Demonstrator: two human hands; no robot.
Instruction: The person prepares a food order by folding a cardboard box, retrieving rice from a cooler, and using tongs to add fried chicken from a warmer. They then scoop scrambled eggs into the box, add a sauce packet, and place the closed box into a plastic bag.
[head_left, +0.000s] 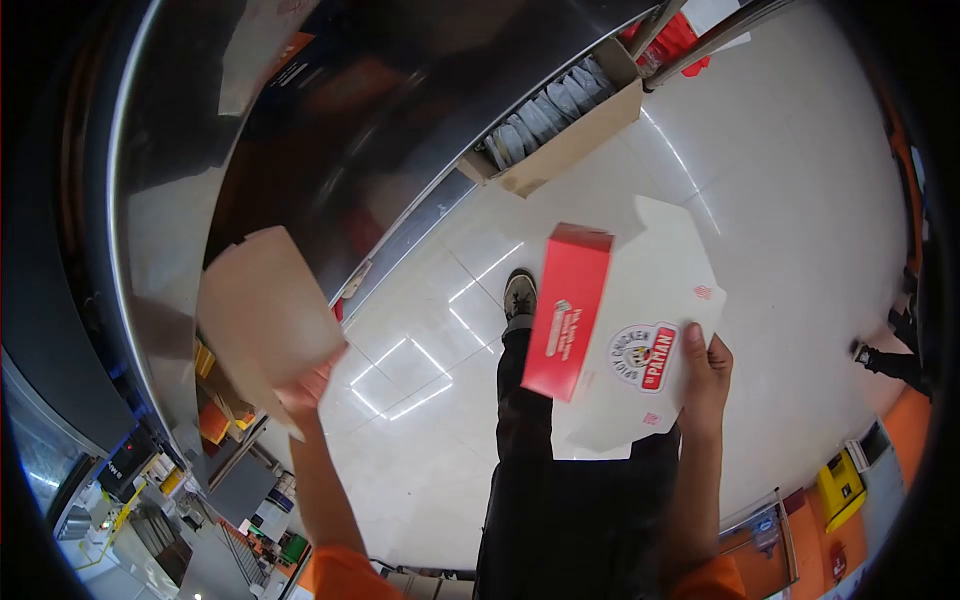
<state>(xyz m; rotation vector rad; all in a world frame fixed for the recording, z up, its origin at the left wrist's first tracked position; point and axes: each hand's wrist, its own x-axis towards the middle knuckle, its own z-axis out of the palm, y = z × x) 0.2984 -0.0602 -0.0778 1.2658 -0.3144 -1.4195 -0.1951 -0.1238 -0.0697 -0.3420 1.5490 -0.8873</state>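
My right hand (708,372) is closed on the edge of a chicken box (650,300), its thumb on the printed face. The white panel carries a "Spicy Chicken Si Paman" logo, and a red side (570,310) is folded up along its left. My left hand (312,385) grips the lower right corner of a plain brown cardboard piece (270,310), with some fingers hidden by it. The two pieces are held apart, over the floor and beside the steel counter.
A dark shiny steel counter (370,130) runs along the upper left. An open carton (575,140) of grey-wrapped packets stands beside it. Shelves with supplies (270,515) are at lower left. Another person's leg (890,362) shows at the right, above a yellow object (842,487).
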